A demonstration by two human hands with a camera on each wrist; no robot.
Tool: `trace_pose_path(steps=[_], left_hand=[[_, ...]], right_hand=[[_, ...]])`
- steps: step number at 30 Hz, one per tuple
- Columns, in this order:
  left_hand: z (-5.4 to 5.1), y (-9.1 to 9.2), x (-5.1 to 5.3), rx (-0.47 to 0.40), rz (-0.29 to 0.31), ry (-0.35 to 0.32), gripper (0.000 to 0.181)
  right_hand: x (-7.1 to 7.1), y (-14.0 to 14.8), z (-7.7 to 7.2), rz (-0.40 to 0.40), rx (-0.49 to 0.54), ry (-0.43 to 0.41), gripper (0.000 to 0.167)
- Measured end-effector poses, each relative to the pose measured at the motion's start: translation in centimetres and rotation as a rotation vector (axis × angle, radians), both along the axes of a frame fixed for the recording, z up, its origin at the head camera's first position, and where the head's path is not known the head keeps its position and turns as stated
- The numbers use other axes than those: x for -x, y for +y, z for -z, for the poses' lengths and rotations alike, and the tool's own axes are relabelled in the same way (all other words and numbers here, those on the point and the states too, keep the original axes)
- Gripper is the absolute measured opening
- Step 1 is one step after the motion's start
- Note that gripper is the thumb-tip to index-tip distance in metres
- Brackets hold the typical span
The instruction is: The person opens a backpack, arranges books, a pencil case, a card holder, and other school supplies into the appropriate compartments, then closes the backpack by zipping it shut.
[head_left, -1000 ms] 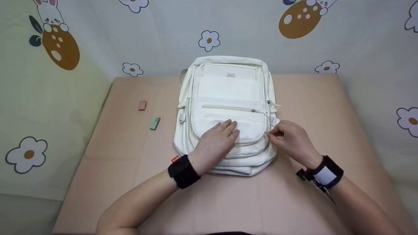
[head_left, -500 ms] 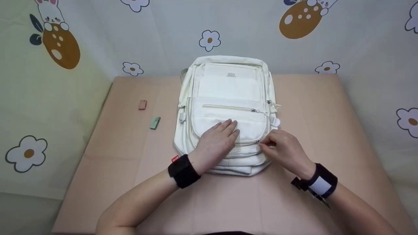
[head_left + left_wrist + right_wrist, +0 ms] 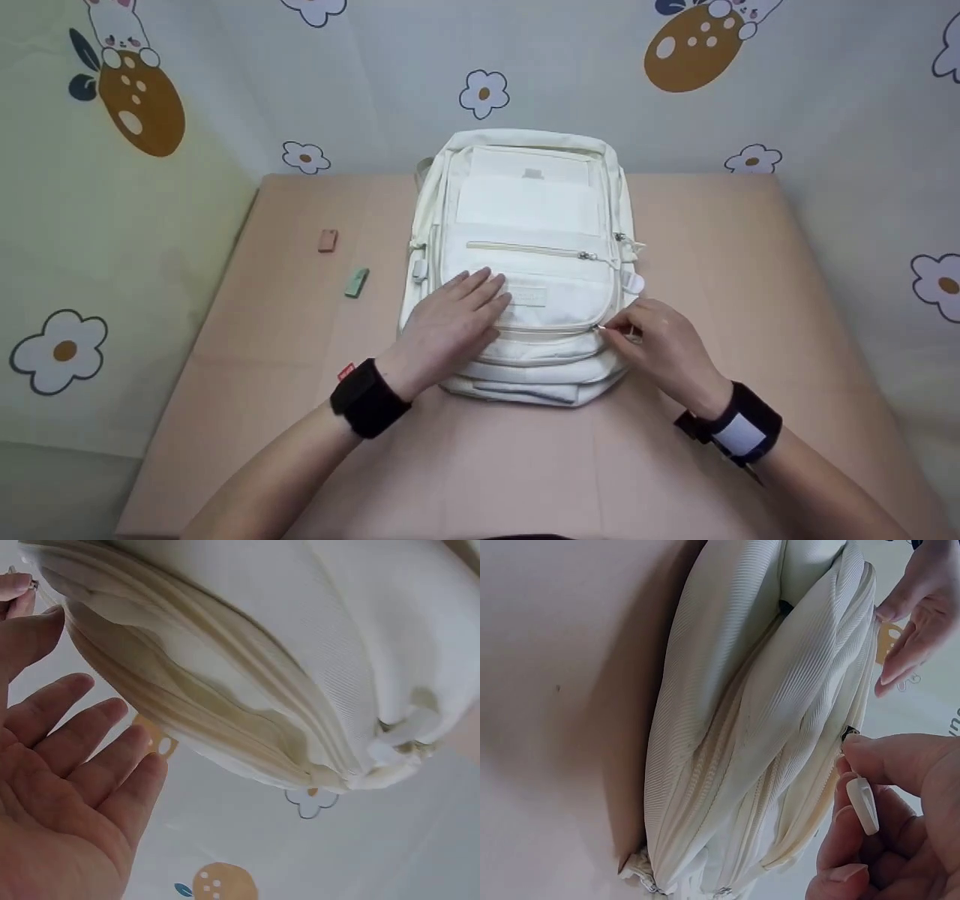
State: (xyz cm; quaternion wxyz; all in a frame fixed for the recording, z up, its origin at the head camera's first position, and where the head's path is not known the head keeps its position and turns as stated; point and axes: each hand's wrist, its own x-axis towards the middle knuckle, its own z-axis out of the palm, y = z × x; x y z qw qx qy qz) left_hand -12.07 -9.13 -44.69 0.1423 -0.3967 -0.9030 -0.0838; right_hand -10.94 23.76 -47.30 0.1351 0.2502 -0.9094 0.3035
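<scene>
A cream-white backpack (image 3: 529,202) lies on its back on the table, front pockets up. My right hand (image 3: 664,345) pinches a zipper pull at the lower right corner of the front pocket. In the right wrist view, the pull's white tab (image 3: 864,806) hangs among the curled fingers, and the metal slider (image 3: 849,734) sits at the thumb tip. My left hand (image 3: 450,326), fingers extended, lies over the lower left of the front pocket. The left wrist view shows its palm facing the camera and a gaping pocket opening (image 3: 180,675) beside it.
A small pink block (image 3: 328,241) and a green one (image 3: 357,283) lie on the pinkish table (image 3: 300,420) left of the backpack. Another zipper (image 3: 532,249) crosses the bag higher up. A patterned cloth wall (image 3: 390,90) stands behind the table.
My right hand has moved down and left round the pocket's corner with the zipper pull. My left hand has slid left over the front, uncovering a rectangular label.
</scene>
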Motion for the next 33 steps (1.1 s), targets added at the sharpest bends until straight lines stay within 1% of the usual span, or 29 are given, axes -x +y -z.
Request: trace_pose_path(steps=[2, 5, 7, 9, 12, 18, 23, 25, 30, 33], left_hand=[[0.1, -1.0, 0.3, -0.016, -0.016, -0.034, 0.048], [0.6, -2.0, 0.7, -0.057, -0.029, -0.115, 0.048], [0.9, -2.3, 0.9, -0.084, -0.024, -0.155, 0.048], [1.2, -2.4, 1.0, -0.106, -0.012, -0.176, 0.048], [1.4, -2.4, 1.1, -0.119, -0.006, -0.168, 0.047], [1.3, -2.4, 1.0, -0.125, -0.022, -0.170, 0.047], [1.3, -2.3, 1.0, -0.122, -0.030, -0.168, 0.047], [1.4, -2.3, 1.0, -0.122, -0.028, -0.155, 0.047], [1.5, -2.3, 1.0, -0.123, -0.019, -0.109, 0.046], [1.6, -2.3, 1.0, -0.129, -0.019, -0.099, 0.046]], right_hand=[[-0.1, 0.0, 0.0, 0.006, -0.010, -0.001, 0.010], [-0.3, -0.2, -0.2, 0.009, -0.018, -0.006, 0.010], [-0.4, -0.3, -0.2, 0.007, -0.023, -0.006, 0.009], [-0.5, -0.5, -0.3, 0.003, -0.016, -0.009, 0.008], [-0.7, -0.7, -0.3, -0.001, -0.001, -0.015, 0.009], [-1.0, -1.5, -0.4, -0.019, 0.007, -0.012, 0.009], [-1.2, -3.4, -0.7, -0.072, -0.004, -0.002, 0.009], [-1.1, -4.4, -0.9, -0.091, -0.009, 0.005, 0.009], [-1.0, -7.0, -1.4, -0.132, -0.062, 0.066, 0.007], [-0.8, -8.5, -1.7, -0.152, -0.110, 0.108, 0.007]])
